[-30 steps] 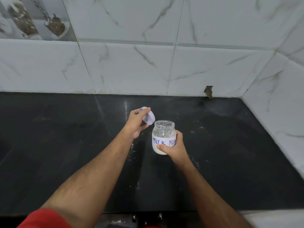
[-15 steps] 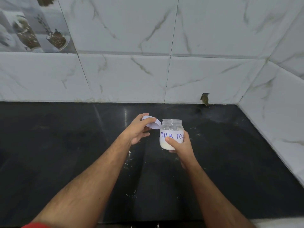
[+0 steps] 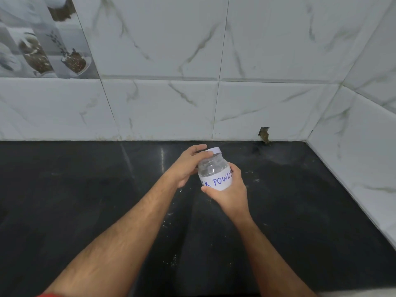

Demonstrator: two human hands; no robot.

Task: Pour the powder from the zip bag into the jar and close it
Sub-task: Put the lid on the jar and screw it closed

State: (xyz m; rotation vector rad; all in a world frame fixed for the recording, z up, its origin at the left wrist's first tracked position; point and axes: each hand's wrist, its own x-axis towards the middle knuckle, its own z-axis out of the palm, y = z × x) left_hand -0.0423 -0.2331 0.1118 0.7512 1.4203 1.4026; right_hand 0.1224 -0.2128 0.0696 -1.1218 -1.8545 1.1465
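Presently we log: left hand [image 3: 186, 166] closed on the white lid [image 3: 212, 150], setting it atop the jar [image 3: 215, 174]; right hand [image 3: 230, 192] wrapped round the jar, held above the black counter [image 3: 85, 200]. Pouring looks finished; tightening remains. No bag visible.

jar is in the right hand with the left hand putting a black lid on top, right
Not quite: the lid is white, not black, as the head view shows. The rest holds: the right hand grips the jar while the left hand sets the lid on top.
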